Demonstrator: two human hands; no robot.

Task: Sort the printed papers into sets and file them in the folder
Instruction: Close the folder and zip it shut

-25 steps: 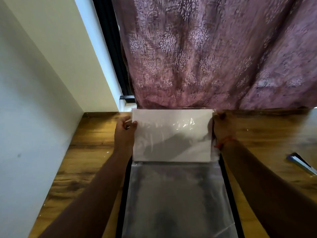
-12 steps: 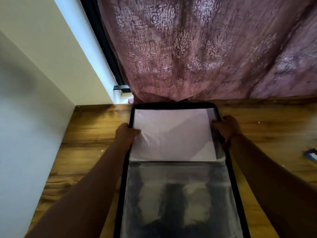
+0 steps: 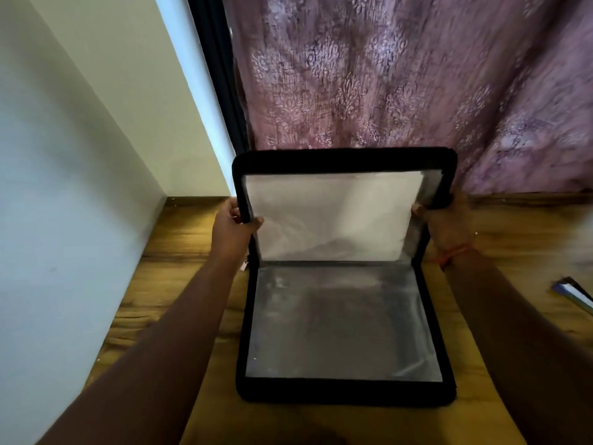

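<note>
— So where is the folder (image 3: 345,391) right now?

— On the wooden tabletop (image 3: 179,258), half open. Its near half lies flat, black border toward the person, with a clear plastic sleeve (image 3: 343,322) spread over it. The far half is lifted, standing at a steep tilt in front of the mauve patterned curtain (image 3: 385,75).

— And the papers?

— A white sheet (image 3: 330,220) sits inside the raised half, behind glossy plastic. Any print on it is too washed out to read.

— What are the hands doing?

— The left hand (image 3: 229,228) grips the left edge of the raised half, thumb on the inner face, fingers curled behind the black rim. The right hand (image 3: 449,224) holds the right edge the same way, thumb tip showing on the inner side; it is blurred, so finer detail is hard to make out. A reddish thread (image 3: 452,253) circles that wrist.

— Anything else around?

— A pale wall (image 3: 64,187) runs along the left side, and a dark frame (image 3: 221,75) stands where the wall meets the curtain. Near the right border of the view, on the wood well apart from the folder, lies a small dark and pale object (image 3: 572,292); I cannot tell what it is.
</note>
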